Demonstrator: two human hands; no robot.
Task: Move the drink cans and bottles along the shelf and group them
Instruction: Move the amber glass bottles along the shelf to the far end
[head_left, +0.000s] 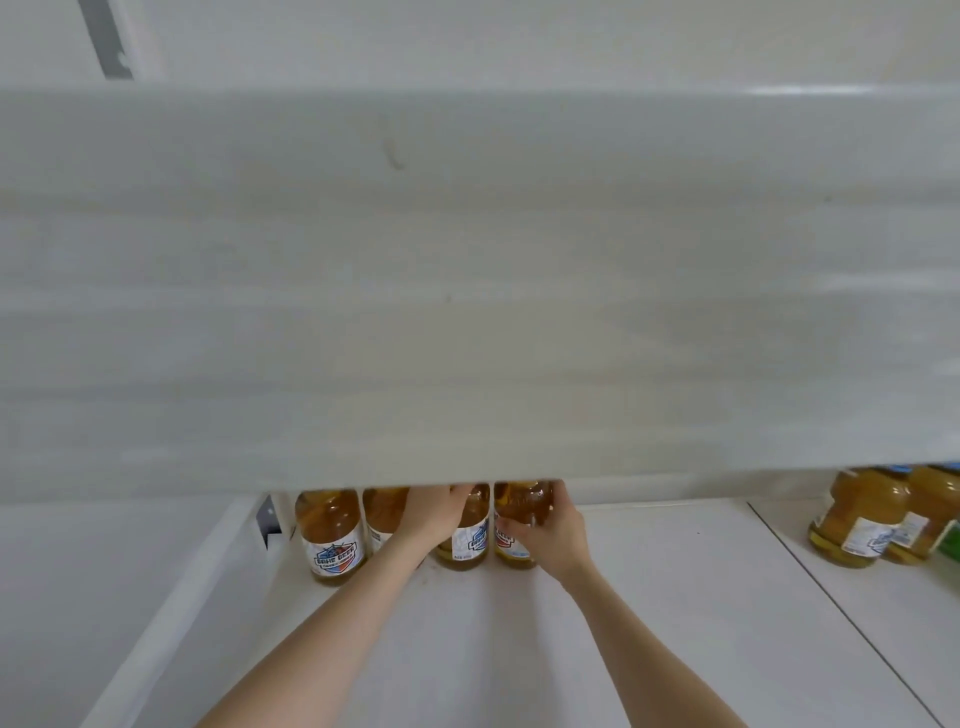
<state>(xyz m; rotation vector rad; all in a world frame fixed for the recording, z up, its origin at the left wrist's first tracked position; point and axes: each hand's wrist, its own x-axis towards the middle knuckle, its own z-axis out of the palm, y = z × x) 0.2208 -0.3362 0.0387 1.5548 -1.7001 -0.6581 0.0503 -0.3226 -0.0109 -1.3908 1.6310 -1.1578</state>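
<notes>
1. Two bare forearms reach in from the bottom edge over the white lower shelf (467, 649), which has a seam running across it on the right.
2. Four clear bottles of amber liquid stand upright in a row at the back left of that shelf, close together, their tops hidden by the upper shelf (467, 286).
3. Going from the left, the first bottle (330, 535) stands free. Its white label carries a blue and red shield with blue letters that seem to read "BAHE BEER", though they are blurred.
4. The second bottle (382, 512) is mostly hidden behind the left hand (431, 514), so its label cannot be read.
5. That left hand reaches across to the third bottle (467, 543), with its fingers curled on the bottle's upper body. The same shield label shows below them.
6. The right hand (545, 530) wraps the fourth bottle (511, 506), thumb on the front and fingers round the right side, covering most of its label.
7. Far to the right, well apart from the row, two more bottles (852, 519) of yellow-amber liquid stand touching each other. Their white labels are too small to read, and a green thing (950, 545) sits at the frame edge beside them.
</notes>
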